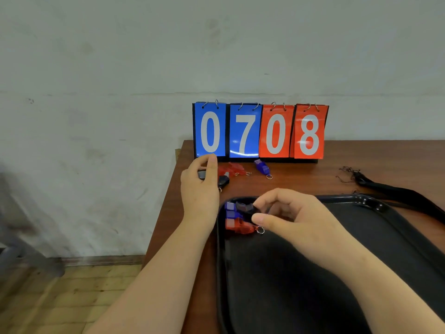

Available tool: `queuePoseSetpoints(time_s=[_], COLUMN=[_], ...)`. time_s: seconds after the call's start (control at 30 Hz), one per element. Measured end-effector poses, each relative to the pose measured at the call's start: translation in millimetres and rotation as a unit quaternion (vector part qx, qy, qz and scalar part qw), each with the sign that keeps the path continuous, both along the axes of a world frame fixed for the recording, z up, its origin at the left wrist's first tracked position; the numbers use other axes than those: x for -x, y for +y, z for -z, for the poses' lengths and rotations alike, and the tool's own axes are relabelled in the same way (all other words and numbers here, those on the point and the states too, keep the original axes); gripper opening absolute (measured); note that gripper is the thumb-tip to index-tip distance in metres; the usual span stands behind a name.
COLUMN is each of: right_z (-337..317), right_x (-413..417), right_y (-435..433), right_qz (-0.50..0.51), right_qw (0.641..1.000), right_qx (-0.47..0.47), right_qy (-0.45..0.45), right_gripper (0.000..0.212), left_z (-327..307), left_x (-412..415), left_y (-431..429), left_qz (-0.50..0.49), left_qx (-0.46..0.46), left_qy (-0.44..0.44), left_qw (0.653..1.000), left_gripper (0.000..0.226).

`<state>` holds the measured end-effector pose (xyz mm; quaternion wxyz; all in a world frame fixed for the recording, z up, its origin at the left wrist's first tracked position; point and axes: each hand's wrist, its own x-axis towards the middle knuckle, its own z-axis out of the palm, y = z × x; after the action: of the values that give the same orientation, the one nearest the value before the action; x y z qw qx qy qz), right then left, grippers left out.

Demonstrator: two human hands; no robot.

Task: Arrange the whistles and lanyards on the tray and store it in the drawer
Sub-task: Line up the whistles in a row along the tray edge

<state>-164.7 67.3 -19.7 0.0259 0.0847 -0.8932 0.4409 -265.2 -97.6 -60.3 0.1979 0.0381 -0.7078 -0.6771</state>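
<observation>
A black tray (361,201) lies on the brown table. In its far left corner sit a dark whistle (244,207), a blue whistle (232,214) and a red whistle (240,226) in a row. My right hand (293,218) pinches the dark whistle with fingertips. My left hand (201,186) rests at the table's left edge, fingers closed on a black whistle (222,181). On the table behind lie red whistles (232,169) and another blue whistle (262,168). Black lanyards (375,184) lie at the right, beyond the tray.
A flip scoreboard (260,131) reading 0708 stands at the table's back against the white wall. The table's left edge (163,225) drops to a wooden floor. A blurred grey object (21,249) stands at far left.
</observation>
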Motion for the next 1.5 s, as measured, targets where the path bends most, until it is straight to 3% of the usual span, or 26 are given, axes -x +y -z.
queuePoseSetpoints(time_s=[0.27, 1.03, 1.5], right_z=[14.3, 17.8, 21.8], right_x=[1.2, 6.9, 7.9], right_y=[-8.7, -10.8, -11.2], right_qz=[-0.067, -0.05, -0.033], right_qw=[0.985, 0.985, 0.986], right_qx=[-0.158, -0.165, -0.157], right_qy=[-0.006, 0.012, 0.038], right_gripper=[0.02, 0.023, 0.024], left_z=[7.3, 7.5, 6.5], left_x=[7.5, 9.0, 6.9], left_y=[-1.7, -0.7, -0.5], left_qz=[-0.026, -0.03, -0.03], left_qx=[-0.002, -0.014, -0.012], left_qy=[0.005, -0.004, 0.005], left_qw=[1.0, 0.999, 0.999], left_gripper=[0.024, 0.018, 0.032])
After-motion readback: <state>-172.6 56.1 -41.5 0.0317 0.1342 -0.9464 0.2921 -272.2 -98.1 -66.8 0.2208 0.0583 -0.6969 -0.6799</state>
